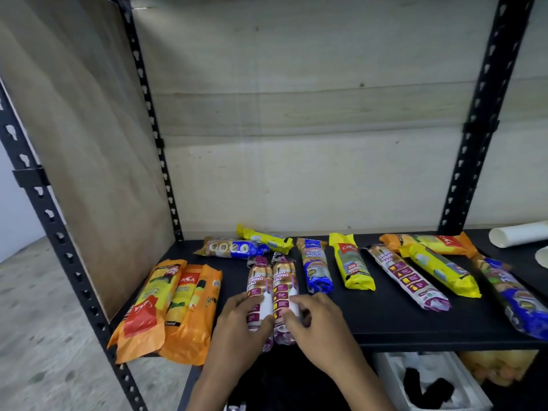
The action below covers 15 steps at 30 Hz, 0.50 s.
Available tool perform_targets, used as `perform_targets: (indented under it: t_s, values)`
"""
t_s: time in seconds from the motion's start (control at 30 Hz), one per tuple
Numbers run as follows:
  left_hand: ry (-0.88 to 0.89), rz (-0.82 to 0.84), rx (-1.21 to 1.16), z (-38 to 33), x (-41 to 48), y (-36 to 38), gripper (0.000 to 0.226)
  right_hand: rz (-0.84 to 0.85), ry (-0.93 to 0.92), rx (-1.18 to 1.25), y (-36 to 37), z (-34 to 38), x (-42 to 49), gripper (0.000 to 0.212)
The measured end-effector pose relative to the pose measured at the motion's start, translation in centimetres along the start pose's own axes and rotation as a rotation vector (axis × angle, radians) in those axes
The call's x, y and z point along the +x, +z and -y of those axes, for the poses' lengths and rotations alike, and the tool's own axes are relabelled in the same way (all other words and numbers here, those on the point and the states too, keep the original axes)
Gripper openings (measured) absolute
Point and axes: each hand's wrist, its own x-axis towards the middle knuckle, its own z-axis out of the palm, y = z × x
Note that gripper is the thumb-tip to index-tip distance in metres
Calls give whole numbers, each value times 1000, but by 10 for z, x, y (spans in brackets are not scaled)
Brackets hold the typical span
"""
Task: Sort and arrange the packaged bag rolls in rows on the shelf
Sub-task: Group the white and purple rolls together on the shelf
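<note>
1. Two purple drawstring rolls (pixel 271 295) lie side by side at the shelf's (pixel 370 318) near edge.
2. My left hand (pixel 240 324) fingers grip the left roll.
3. My right hand (pixel 317 324) fingers pinch the right one.

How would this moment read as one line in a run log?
left hand on left drawstring bag roll | right hand on right drawstring bag roll | rolls side by side, shelf front | third drawstring roll apart

body: two bare forearms and hands | left hand (pixel 237 318): no glove, ring or watch | right hand (pixel 314 324): no glove, ring or watch | sleeves: none in view
</note>
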Motion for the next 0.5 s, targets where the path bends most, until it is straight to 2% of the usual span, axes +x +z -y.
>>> perform_targets:
  t_s: [0.1,0.2,0.4,0.5]
  values:
    - [5,-78,121,-9,5,2,43,-109,-11,-21,-25,-10,2,34]
    - [104,-132,111,-28,14,12,31,-241,28,-57,-59,-31,7,22]
    - [301,-63,-68,-90,41,56,26,-343,100,-140,-120,-82,23,13]
    - [345,12,-83,-120,56,83,28,-366,136,-215,-141,-108,41,20]
